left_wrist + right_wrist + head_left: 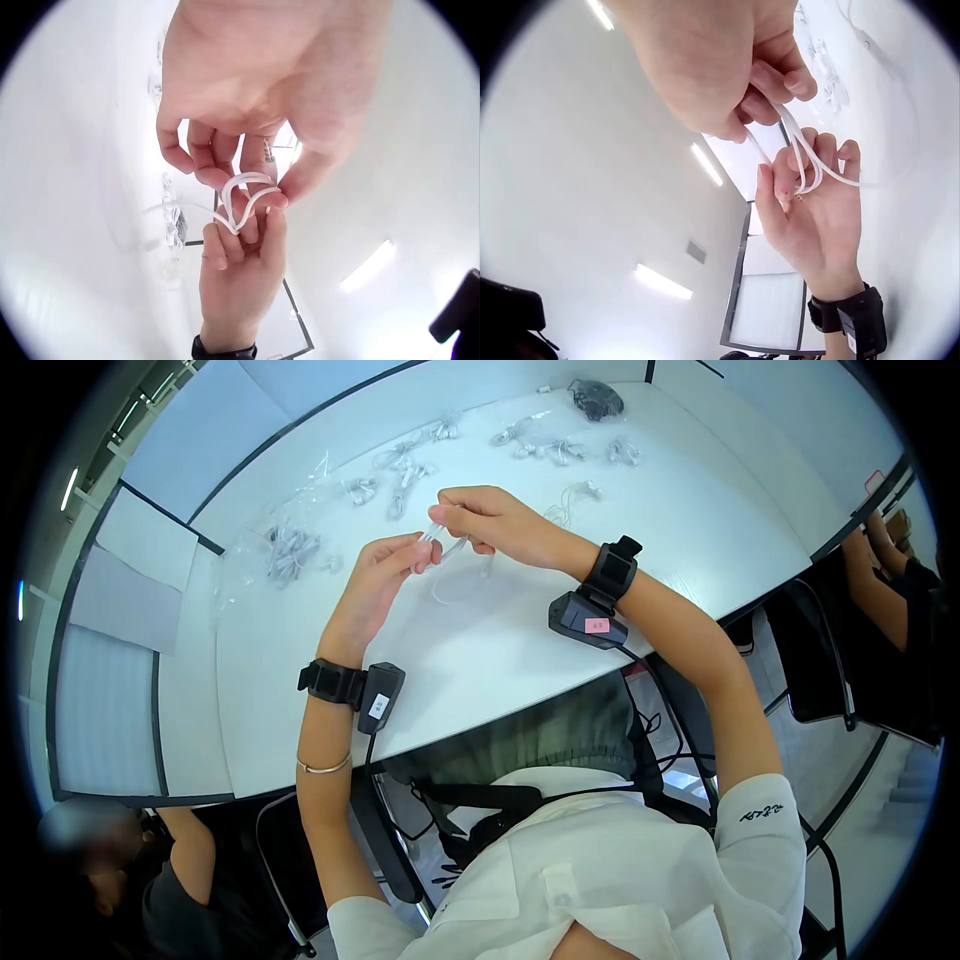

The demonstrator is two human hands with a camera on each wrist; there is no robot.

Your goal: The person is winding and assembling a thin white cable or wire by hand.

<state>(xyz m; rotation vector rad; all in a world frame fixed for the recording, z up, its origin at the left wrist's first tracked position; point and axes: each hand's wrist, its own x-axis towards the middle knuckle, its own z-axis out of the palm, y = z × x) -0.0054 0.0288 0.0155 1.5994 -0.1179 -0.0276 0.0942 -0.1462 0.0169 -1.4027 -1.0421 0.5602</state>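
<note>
Both hands hold a white earphone cord (227,196) above the table. My left hand (385,572) pinches folded strands between thumb and fingers; a metal plug (268,150) shows beside its fingers in the left wrist view. My right hand (503,528) grips the other end of the folded strands with curled fingers, close to the left. From the hands a loose length of cord hangs in a curve towards the tabletop, and the right wrist view shows a small inline piece (866,41) on it.
Several bundled white cords (408,485) lie across the far side of the white table (480,670). Clear plastic bags with cords (290,552) lie at the left, and a dark bundle (596,400) at the back. Upright panels border the table. Other people sit at both sides.
</note>
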